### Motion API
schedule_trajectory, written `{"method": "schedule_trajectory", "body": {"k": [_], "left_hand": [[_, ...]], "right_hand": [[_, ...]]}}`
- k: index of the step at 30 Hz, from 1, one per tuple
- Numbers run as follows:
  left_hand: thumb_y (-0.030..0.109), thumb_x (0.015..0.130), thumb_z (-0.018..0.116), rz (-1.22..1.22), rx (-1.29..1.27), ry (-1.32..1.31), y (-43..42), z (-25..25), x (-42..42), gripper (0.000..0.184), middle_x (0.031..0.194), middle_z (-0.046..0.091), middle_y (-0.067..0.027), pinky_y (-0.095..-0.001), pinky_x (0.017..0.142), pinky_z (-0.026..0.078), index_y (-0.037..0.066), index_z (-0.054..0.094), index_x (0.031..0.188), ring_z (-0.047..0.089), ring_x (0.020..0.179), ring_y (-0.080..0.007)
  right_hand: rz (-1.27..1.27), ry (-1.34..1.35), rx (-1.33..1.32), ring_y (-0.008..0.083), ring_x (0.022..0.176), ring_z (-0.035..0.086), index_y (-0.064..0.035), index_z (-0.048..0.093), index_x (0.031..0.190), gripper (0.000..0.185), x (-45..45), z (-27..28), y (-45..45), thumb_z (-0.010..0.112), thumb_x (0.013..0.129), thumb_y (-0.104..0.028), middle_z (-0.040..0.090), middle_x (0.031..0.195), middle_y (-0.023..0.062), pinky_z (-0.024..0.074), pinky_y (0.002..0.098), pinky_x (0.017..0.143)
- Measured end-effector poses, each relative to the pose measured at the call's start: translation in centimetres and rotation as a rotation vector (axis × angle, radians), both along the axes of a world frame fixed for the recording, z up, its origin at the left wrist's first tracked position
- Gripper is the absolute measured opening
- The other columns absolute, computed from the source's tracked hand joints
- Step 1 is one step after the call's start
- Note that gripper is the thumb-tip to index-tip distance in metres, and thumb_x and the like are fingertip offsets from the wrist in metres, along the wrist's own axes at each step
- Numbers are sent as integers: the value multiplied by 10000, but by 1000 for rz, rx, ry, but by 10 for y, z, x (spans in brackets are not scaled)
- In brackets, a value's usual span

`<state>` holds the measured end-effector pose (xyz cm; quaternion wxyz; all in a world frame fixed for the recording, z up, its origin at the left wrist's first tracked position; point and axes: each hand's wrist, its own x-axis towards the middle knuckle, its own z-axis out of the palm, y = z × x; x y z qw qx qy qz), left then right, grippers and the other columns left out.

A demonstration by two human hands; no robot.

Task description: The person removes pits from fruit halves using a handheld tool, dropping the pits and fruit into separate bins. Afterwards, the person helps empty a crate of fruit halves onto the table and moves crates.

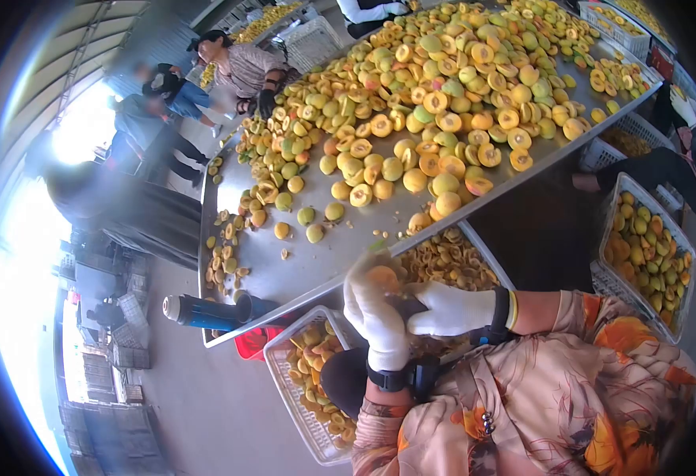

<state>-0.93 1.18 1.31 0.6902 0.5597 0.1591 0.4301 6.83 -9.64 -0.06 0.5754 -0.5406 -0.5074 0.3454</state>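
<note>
My left hand (375, 309), in a white glove, is wrapped round a yellow-orange fruit (382, 279). Touching or nearly touching it, my right hand (452, 308), also gloved, has its fingers closed around something small and dark that is blurred. Both hands are just off the near edge of a metal table (328, 262) heaped with whole and halved fruit (435, 103). Below them, a crate of cut pieces (451, 258) is partly hidden by the hands.
A white crate of fruit pieces (278, 373) stands at lower left, another crate of fruit (685, 262) at right. A blue cylinder (205, 312) lies on the table's left corner above a red container (256, 341). Other people stand around the table; a co-worker's gloved hand (266, 103) is at its far side.
</note>
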Motion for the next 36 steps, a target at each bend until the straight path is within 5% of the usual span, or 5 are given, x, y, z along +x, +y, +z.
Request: {"method": "schedule_trajectory", "body": {"k": [11,17,21,28,36], "left_hand": [[363,1062,531,-29,-9,87,4,-8,4,419,759,652,-118,-311,570,477,-38,651,1060,598,641,-200],[388,1065,521,1,-37,76,-1,-15,16,439,833,685,-118,-290,613,496,-31,652,1058,618,684,-174],[422,1075,506,58,283,138,-6,4,17,493,904,684,-83,-258,650,466,-43,658,1137,566,722,-107],[412,1071,514,29,318,117,-5,2,9,487,1022,726,-131,-303,783,535,-44,653,1169,663,859,-165],[463,1020,578,-300,147,243,14,8,0,536,914,723,-164,-336,725,561,-63,673,1056,672,760,-209]], "right_hand": [[141,-189,185,274,725,669,42,620,1074,258,25,-39,13,647,881,-126,683,805,145,543,371,690],[338,195,-429,140,456,557,79,584,1061,285,44,19,-11,605,905,-159,569,604,77,449,305,429],[-25,-83,-50,308,983,684,29,597,1261,459,19,-22,-3,661,830,-115,718,1060,194,529,400,906],[106,-20,-52,313,1075,649,26,614,1215,416,20,-14,-1,688,826,-103,695,1124,186,491,403,962],[414,172,-378,148,499,546,-6,583,1050,201,46,31,-18,635,920,-150,573,625,64,414,298,464]]}}
